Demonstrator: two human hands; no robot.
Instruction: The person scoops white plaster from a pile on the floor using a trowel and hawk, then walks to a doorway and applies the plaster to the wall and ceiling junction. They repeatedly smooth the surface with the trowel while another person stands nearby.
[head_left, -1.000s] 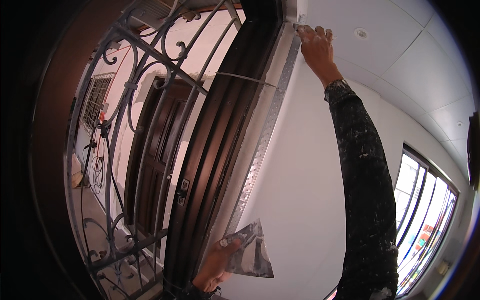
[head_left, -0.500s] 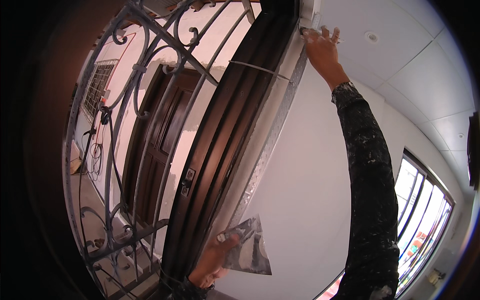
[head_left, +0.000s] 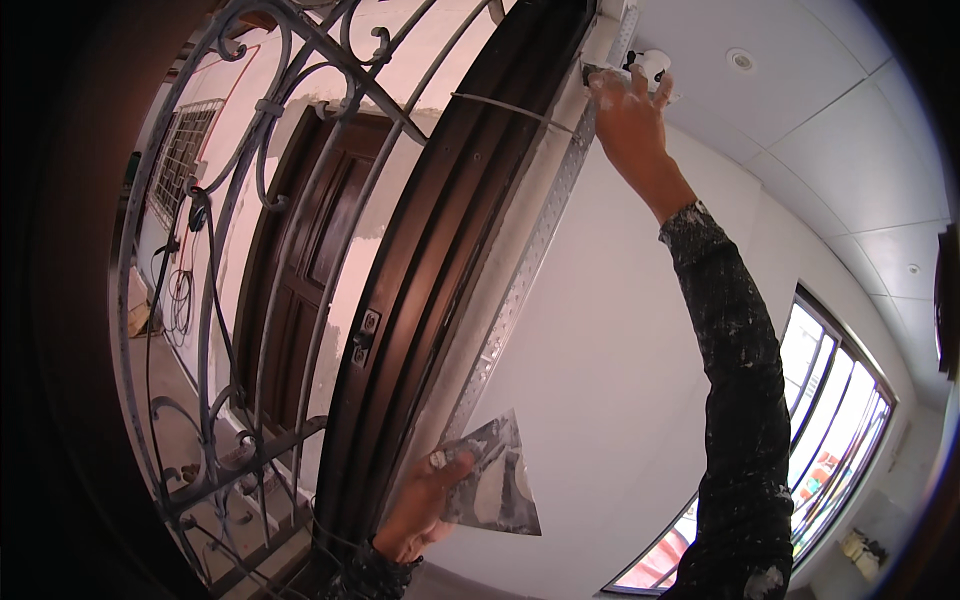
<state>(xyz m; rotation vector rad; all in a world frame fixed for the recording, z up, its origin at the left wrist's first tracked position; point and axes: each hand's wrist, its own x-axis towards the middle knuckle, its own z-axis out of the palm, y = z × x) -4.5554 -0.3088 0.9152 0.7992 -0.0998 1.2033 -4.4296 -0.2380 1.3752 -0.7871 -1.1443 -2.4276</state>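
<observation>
My left hand [head_left: 420,505] is closed round a wide metal putty blade [head_left: 497,480], low beside the dark door frame. Pale putty is smeared across the blade's face. High above, my right hand [head_left: 630,105] grips a scraper, mostly hidden by the fingers; a dark edge shows at the fingertips and a white rounded part [head_left: 652,66] sticks out behind them. That scraper is at the top of a perforated corner bead [head_left: 520,290], which runs down the wall edge. Between bead and frame lies a pale, rough plaster strip [head_left: 490,270].
A brown metal door frame [head_left: 420,270] stands left of the wall edge, with a thin tie [head_left: 515,112] across it. Further left is a scrolled iron grille [head_left: 270,130] before a wooden door [head_left: 320,250]. A barred window [head_left: 830,430] is at right.
My right hand has come slightly down and left along the wall edge, and the white part behind its fingers now shows. The left hand still holds the putty blade, slightly higher in view.
</observation>
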